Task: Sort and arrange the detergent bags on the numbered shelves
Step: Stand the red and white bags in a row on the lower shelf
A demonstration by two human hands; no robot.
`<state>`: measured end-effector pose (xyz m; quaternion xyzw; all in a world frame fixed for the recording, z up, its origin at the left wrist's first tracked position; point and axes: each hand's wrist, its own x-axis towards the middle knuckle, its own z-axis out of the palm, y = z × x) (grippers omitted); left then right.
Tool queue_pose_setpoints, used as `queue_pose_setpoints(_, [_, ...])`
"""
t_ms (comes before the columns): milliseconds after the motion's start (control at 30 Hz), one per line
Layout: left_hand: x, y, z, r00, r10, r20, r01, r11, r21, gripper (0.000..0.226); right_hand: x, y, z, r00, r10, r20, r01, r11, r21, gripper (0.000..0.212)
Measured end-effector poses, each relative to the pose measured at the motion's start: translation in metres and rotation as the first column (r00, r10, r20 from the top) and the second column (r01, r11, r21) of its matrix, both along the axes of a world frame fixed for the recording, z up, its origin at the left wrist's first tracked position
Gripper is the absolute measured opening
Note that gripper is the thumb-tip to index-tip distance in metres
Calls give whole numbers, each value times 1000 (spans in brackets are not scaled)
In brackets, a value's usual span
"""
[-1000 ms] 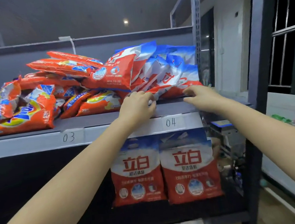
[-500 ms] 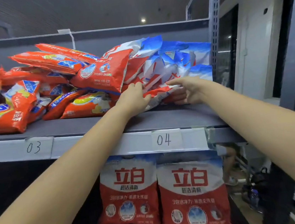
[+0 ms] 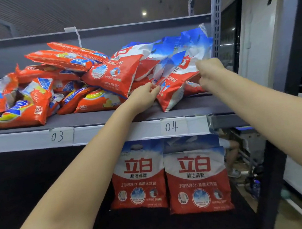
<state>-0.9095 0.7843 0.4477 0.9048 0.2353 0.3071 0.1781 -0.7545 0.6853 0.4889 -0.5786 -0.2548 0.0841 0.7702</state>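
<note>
A red, white and blue detergent bag (image 3: 178,78) is tilted up above the shelf section labelled 04 (image 3: 171,126). My left hand (image 3: 143,98) pinches its lower left edge and my right hand (image 3: 210,72) grips its right side. Behind it lies a heap of similar blue-topped bags (image 3: 160,56). Left of that, over label 03 (image 3: 57,137), several orange bags (image 3: 35,94) are piled loosely. On the shelf below, two red and white bags (image 3: 138,176) (image 3: 197,179) stand upright side by side.
A perforated grey upright post (image 3: 217,15) bounds the shelf on the right, close to the held bag. Beyond it are a dark doorway and a wall. The grey shelf board (image 3: 93,119) shows in front of the piles. More labels sit at the bottom edge.
The bag that lay flat under both hands on the 04 section has been lifted and tilted upright, my right hand rising with it. The view has moved closer to the shelf.
</note>
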Motion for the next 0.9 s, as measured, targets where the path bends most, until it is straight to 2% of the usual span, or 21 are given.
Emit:
queue_pose_setpoints(67, [-6,-11,-4,998,-51,40,53,997,-54,40,-4,-17,6,999,-32,-15,33,993,113,11])
queue_pose_setpoints(200, [-21,-33,-10,986,-124,114,139,981,-132,41,-24,-54,9,999,-44,7,42,983,177,9])
queue_pose_setpoints(333, [-38,-53,-12,965,-181,190,217,958,-187,41,-71,-103,19,988,-114,107,78,954,289,23])
queue_pose_setpoints(433, [-55,-65,-14,906,-268,327,369,878,-305,48,-108,-142,23,979,-108,173,42,937,346,18])
queue_pose_setpoints(500, [-65,-71,-18,852,-303,426,467,808,-358,50,-128,-165,18,983,-43,176,-21,937,348,14])
queue_pose_setpoints(633, [-90,-88,-30,741,-351,572,632,652,-418,50,-156,-199,-1,998,31,55,-49,937,346,20])
queue_pose_setpoints(733, [-111,-102,-44,706,-373,602,682,587,-435,42,-169,-215,-23,996,66,-51,-48,952,302,32])
queue_pose_setpoints(833, [-133,-111,-68,664,-391,637,736,493,-465,44,-184,-223,-59,981,145,-129,-112,966,233,24])
queue_pose_setpoints(900, [-145,-112,-94,635,-396,664,767,430,-476,51,-194,-223,-91,954,235,-188,-191,955,227,28])
